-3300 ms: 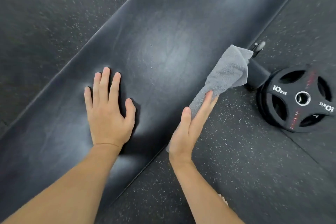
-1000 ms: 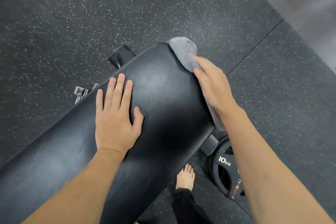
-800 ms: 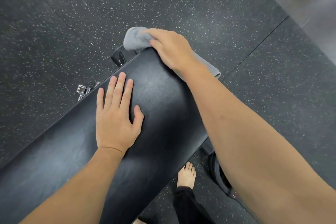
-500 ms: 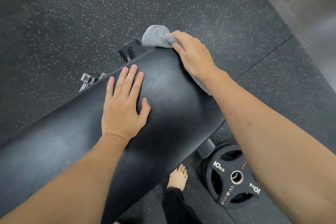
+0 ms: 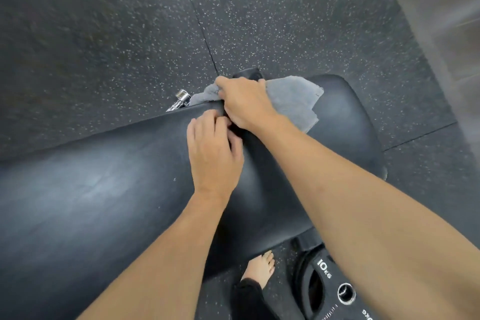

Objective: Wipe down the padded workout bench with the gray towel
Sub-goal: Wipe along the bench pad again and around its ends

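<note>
Your right hand is clamped on the gray towel at the far edge of the padded workout bench, likely to wipe its side, while your left hand, fingers curled with nothing visibly gripped, braces on the pad.

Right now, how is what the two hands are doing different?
The right hand presses the gray towel at the bench's far edge; the left hand has no towel.
The right hand reaches farther out; the left hand sits nearer, fingers curled on the padding.
Both are bare and rest on the bench.
</note>
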Tool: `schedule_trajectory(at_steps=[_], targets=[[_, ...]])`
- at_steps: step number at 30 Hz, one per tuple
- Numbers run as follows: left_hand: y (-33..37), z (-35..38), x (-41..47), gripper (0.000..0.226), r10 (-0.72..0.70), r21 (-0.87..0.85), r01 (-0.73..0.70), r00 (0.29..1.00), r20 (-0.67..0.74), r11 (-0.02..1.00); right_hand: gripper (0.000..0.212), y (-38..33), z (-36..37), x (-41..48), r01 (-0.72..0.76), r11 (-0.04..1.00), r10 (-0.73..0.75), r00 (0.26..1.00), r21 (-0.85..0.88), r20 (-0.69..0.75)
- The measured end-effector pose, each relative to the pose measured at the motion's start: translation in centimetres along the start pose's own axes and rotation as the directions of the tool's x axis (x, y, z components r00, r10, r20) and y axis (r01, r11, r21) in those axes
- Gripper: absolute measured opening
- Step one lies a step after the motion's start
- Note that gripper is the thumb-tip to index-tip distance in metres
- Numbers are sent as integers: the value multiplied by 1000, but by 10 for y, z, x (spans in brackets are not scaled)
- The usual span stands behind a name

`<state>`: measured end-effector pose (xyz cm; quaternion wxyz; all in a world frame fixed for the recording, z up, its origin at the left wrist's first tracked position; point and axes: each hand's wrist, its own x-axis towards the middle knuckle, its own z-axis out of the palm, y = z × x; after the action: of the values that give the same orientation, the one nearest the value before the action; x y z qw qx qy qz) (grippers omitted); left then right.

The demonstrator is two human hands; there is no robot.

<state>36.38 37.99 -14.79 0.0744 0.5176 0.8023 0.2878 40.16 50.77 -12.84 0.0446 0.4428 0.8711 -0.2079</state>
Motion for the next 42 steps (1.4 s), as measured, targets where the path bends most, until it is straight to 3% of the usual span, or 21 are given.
schedule_trajectory(at_steps=[3,7,8,10,12,14,18,21,26,30,34,36,42], targets=[[-52,-41,-34,34,40,184,-56,995,90,981,12,-16,-5,-1,-71,997,74,989,33,-126],[-121,-92,-59,57,-68,346,24,991,115,938,19,-8,-28,-10,-138,981,166,962,138,-217],[-134,-100,-66,60,-91,373,38,988,124,927,19,-2,-30,-11,-111,983,137,974,146,-181],[-153,-110,-78,66,-115,415,35,979,170,909,29,10,-32,-16,-17,992,9,998,125,64],[-160,-109,-86,69,-118,434,21,973,199,901,46,23,-21,-25,145,989,-142,954,8,266],[-163,-105,-86,70,-111,440,15,975,194,898,49,25,-9,-29,250,960,-224,956,-122,191],[-166,-104,-87,67,-90,412,20,985,150,911,49,-15,15,-23,240,956,-243,970,-166,1],[-165,-107,-86,63,-100,359,45,986,136,932,38,-89,49,-14,197,960,-211,976,-199,-52],[-172,-123,-84,45,-220,140,211,974,58,967,36,-215,102,-4,164,960,-192,976,-226,-107],[-223,-163,-96,48,-178,280,149,981,81,948,37,-201,89,-5,216,945,-240,968,-247,-75],[-316,-224,-112,55,-167,370,136,985,52,919,39,-144,54,-9,46,945,-77,994,-323,-84],[-357,-251,-124,58,-161,410,131,986,40,903,38,-130,47,-13,33,945,-64,994,-325,-84],[-384,-263,-136,60,-174,349,151,984,34,925,31,-187,77,-9,-18,966,-27,985,-259,-171]])
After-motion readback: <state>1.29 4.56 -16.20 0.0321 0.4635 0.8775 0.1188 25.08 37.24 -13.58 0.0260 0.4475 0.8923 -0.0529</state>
